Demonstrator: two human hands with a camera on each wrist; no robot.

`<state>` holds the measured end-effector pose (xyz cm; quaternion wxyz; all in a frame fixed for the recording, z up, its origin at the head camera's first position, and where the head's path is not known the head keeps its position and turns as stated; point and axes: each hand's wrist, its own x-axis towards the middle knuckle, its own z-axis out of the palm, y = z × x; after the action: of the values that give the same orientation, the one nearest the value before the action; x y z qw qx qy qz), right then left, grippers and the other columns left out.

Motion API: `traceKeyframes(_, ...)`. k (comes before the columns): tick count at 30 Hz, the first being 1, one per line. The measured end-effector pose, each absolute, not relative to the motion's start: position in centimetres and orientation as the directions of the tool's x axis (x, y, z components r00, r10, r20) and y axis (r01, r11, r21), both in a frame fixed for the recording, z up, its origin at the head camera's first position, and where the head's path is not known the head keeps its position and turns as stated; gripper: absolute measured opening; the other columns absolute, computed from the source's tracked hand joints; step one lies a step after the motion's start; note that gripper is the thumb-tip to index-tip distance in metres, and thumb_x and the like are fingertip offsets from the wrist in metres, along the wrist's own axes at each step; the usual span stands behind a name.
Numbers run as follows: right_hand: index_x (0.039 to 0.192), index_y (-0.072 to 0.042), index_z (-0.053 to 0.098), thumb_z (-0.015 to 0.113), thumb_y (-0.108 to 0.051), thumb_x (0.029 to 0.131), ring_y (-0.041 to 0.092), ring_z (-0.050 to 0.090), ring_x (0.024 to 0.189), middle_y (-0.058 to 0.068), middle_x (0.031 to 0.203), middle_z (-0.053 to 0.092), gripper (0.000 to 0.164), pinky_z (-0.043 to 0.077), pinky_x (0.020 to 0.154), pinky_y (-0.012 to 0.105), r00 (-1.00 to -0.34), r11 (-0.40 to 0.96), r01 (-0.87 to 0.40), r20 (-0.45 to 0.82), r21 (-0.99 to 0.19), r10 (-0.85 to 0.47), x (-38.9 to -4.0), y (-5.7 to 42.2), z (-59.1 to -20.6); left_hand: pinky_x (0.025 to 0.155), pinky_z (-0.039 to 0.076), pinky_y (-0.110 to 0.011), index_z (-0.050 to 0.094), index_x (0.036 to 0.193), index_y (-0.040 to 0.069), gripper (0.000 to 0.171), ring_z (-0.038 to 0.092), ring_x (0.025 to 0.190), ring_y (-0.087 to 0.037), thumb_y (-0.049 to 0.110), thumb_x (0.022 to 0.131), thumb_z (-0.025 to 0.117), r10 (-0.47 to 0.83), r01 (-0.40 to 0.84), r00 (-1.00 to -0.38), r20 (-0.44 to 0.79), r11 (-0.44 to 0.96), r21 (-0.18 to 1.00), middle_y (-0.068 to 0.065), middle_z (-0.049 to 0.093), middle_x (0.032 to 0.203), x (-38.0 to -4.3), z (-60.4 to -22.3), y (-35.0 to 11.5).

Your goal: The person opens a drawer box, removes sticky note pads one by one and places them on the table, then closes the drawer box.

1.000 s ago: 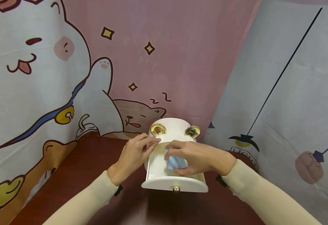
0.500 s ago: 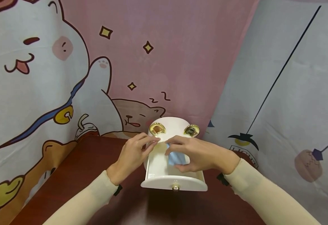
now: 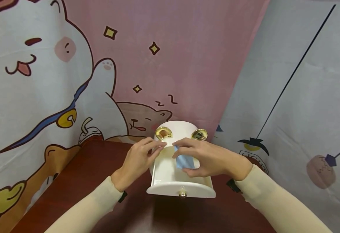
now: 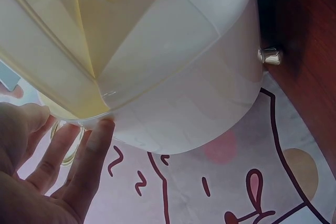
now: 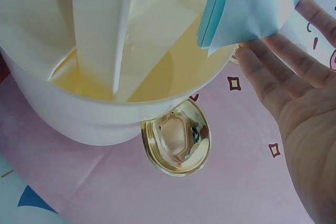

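A white rounded box (image 3: 179, 128) with two gold ear-shaped parts stands on the table, its white drawer (image 3: 167, 189) pulled out towards me. My left hand (image 3: 140, 158) holds the box's edge near the left ear, thumb and fingertips at the rim (image 4: 157, 90) in the left wrist view. Over the drawer, my right hand (image 3: 216, 158) holds a light blue, thin, layered piece (image 3: 184, 161) between thumb and fingers. In the right wrist view the blue piece (image 5: 257, 11) looks like folded sheets; its exact kind is unclear.
A small gold knob (image 3: 182, 194) sits on the drawer front. The dark red tabletop (image 3: 100, 181) lies around the box. Behind hangs a pink and white cartoon cloth (image 3: 199, 64). Silver feet (image 4: 270, 56) show under the box in the left wrist view.
My right hand has risen slightly with the blue piece, away from the drawer front and towards the box. The left hand has stayed at the edge.
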<state>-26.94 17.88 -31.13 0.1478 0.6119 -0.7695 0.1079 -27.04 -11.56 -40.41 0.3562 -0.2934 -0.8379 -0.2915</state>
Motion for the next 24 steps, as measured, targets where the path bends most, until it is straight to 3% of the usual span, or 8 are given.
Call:
traceKeyframes(16, 0.133, -0.021, 0.076, 0.096, -0.017, 0.09, 0.025, 0.08, 0.123, 0.018, 0.152, 0.073, 0.048, 0.069, 0.099, 0.041, -0.241, 0.269, -0.963, 0.389, 0.02, -0.889, -27.0, 19.0, -30.9, 0.065, 0.051, -0.023, 0.092, 0.126, 0.019, 0.023, 0.063, 0.077, -0.016, 0.015, 0.104, 0.091, 0.288, 0.706, -0.57, 0.769, 0.65, 0.28, 0.002, 0.078, 0.098, -26.9, -40.4, -11.7)
traceKeyframes(24, 0.131, -0.022, 0.076, 0.095, -0.015, 0.087, 0.024, 0.079, 0.124, 0.017, 0.152, 0.073, 0.049, 0.068, 0.097, 0.039, -0.252, 0.283, -0.959, 0.41, 0.017, -0.877, -27.0, 19.8, -31.0, 0.065, 0.052, -0.024, 0.092, 0.126, 0.019, 0.021, 0.068, 0.078, -0.021, 0.016, 0.105, 0.09, 0.287, 0.702, -0.58, 0.762, 0.651, 0.289, 0.001, 0.079, 0.098, -27.0, -40.5, -11.7)
